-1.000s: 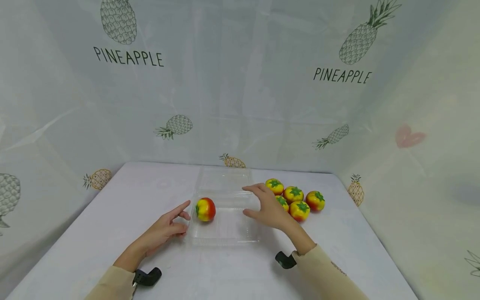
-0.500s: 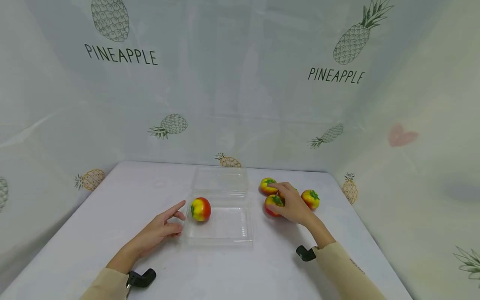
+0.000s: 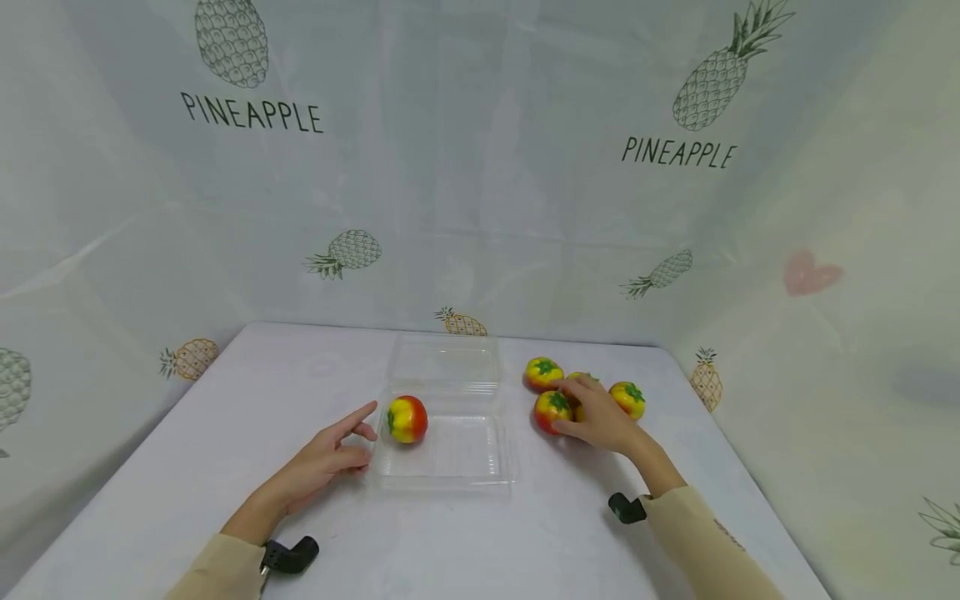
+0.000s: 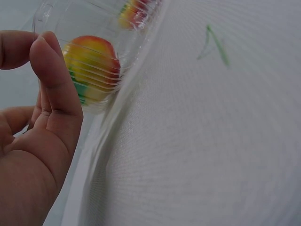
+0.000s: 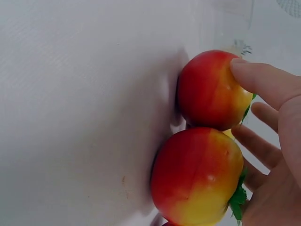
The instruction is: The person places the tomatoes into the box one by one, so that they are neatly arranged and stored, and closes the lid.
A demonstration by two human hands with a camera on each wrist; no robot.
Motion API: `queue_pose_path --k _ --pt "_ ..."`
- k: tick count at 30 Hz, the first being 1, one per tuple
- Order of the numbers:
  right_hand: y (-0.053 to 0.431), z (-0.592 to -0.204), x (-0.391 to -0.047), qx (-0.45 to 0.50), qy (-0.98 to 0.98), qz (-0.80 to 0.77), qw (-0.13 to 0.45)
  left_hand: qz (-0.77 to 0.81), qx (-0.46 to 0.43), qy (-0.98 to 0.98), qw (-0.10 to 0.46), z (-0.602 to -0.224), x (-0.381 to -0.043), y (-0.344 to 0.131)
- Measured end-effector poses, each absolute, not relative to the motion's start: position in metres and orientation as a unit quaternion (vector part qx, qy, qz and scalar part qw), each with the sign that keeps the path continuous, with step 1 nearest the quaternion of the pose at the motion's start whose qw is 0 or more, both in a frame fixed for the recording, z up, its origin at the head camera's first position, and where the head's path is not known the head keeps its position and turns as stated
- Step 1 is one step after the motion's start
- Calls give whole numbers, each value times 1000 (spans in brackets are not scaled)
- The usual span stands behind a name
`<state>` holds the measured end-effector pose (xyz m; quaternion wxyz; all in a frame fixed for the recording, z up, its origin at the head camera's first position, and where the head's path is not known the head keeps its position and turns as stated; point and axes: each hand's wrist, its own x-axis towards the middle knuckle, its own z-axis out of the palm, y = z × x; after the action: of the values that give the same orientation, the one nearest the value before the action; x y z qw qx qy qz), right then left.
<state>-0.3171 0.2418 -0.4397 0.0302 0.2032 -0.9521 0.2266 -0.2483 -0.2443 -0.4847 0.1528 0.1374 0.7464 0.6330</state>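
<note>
A clear plastic clamshell box [image 3: 465, 479] lies open on the white table, lid folded back. One red-and-yellow toy persimmon [image 3: 407, 419] sits on its side at the box's left end. My left hand [image 3: 322, 462] rests beside that end, index finger extended; in the left wrist view its fingertips [image 4: 44, 44] are right at the clear wall. My right hand [image 3: 600, 417] is at a toy persimmon [image 5: 214, 89] at the front left of a group, thumb on its near side and fingers on the far side. A second persimmon [image 5: 197, 179] lies close beside it, below the palm.
Several more toy persimmons, including a back left one [image 3: 543, 374] and a right one [image 3: 627, 400], stand around the right hand, some partly hidden by it. The box's lid [image 3: 446, 360] lies flat toward the back. A pineapple-print curtain [image 3: 480, 183] hangs behind the table.
My right hand has moved right from over the box to the persimmon group, and its fingers have drawn in around one. The left hand has stayed beside the box.
</note>
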Motion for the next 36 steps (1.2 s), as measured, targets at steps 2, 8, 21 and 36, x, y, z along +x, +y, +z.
queue_pose_path --k 2,8,21,36 --pt "243 -440 -317 206 -952 224 26 634 137 746 153 -485 -248 -244" --pt "243 -438 -318 222 -950 217 22 632 131 749 153 -484 -248 -243" --pt "234 -434 -314 240 -945 222 10 634 133 746 153 -484 -248 -243" --pt "222 -422 -310 249 -942 225 -33 632 136 748 152 -484 -247 -242"
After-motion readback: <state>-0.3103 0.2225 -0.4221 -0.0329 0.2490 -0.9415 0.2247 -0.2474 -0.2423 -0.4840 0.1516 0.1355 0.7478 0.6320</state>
